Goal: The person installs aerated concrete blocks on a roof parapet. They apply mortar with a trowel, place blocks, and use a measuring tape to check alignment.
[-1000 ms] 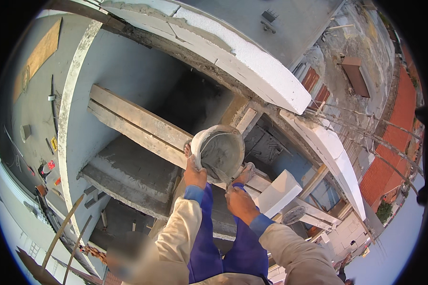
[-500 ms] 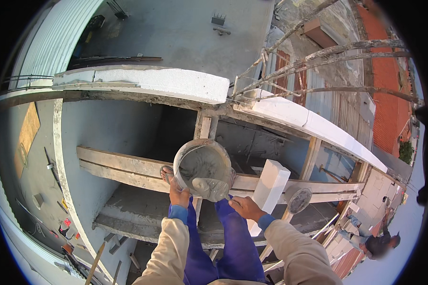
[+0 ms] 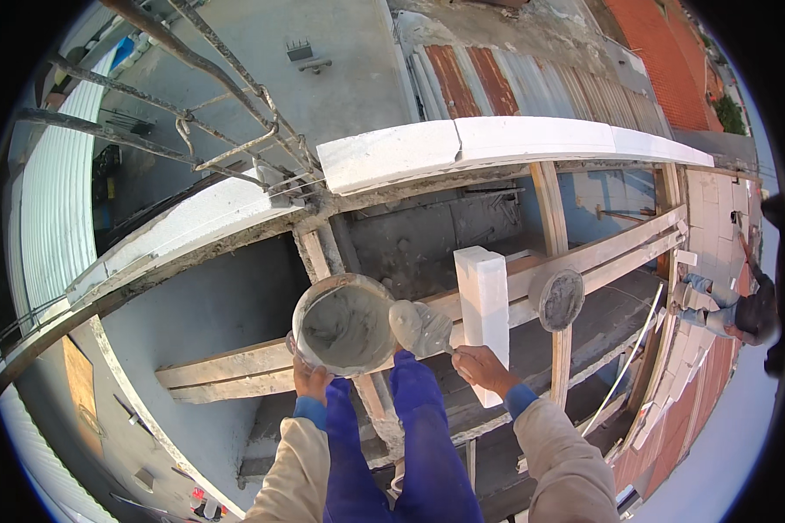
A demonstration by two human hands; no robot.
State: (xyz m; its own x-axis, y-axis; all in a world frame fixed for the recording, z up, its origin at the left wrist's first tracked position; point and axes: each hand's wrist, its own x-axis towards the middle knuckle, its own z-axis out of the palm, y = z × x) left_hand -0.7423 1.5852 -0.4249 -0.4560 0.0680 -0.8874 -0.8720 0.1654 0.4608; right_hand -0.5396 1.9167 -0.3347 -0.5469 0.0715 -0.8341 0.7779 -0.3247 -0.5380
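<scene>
My left hand (image 3: 310, 378) is closed on the near left rim of a round bucket (image 3: 298, 315), keeping it over the wooden planks. Wet grey mortar (image 3: 347, 324) lines the inside of the bucket. In my right hand (image 3: 487, 371) is the handle of a trowel (image 3: 433, 338), its blade just right of the bucket. A lump of mortar (image 3: 405, 322) sits on the blade. Close beyond my right hand, a long white block (image 3: 483, 301) rests across the planks. Farther right is a smaller round container (image 3: 546, 298) with grey material inside.
Long planks (image 3: 227, 366) span open gaps below me. A row of white blocks (image 3: 532, 139) tops the far wall beam. Rusty rebar (image 3: 235, 96) juts up at the upper left. A person (image 3: 750, 309) is on the block wall at the far right.
The view has swung right. The trowel has moved from over the bucket's near edge to its right side, carrying mortar. My left hand still grips the bucket.
</scene>
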